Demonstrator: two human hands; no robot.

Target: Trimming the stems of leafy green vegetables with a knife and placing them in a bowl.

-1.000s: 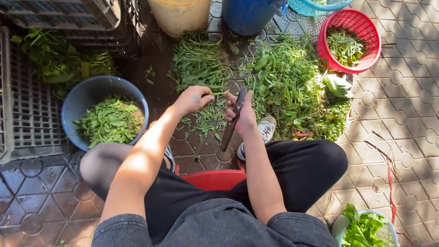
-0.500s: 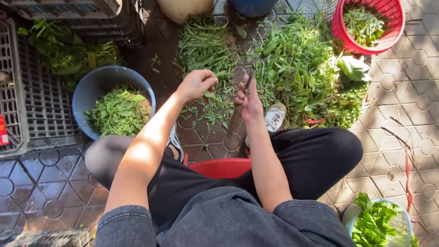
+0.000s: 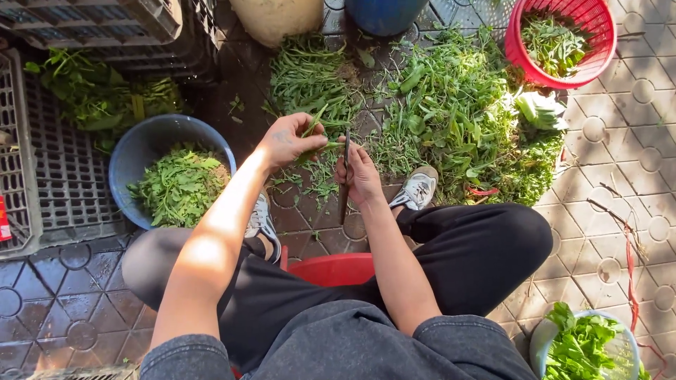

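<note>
My left hand (image 3: 287, 140) grips a small bunch of green stalks (image 3: 318, 140) in front of me. Just to its right, my right hand (image 3: 360, 174) is closed on a dark knife (image 3: 344, 184) whose blade touches the stalks. Both hands hover above a spread of loose green stems (image 3: 310, 81) lying on the paved ground. Under my left forearm sits a blue bowl (image 3: 143, 145) holding picked green leaves (image 3: 177, 186). I sit on a low red stool (image 3: 332, 267), with my shoes on the pavement below the hands.
A big heap of leafy greens (image 3: 465, 119) lies at the right. A red basket (image 3: 589, 65) with greens stands at the top right, dark plastic crates (image 3: 42, 176) at the left, a bowl of greens (image 3: 584, 346) at the bottom right. A pale tub and a blue tub stand at the top.
The view has shifted, so things sit lower in the frame. My left hand has lifted a bunch of stalks from the ground up against the knife in my right hand.
</note>
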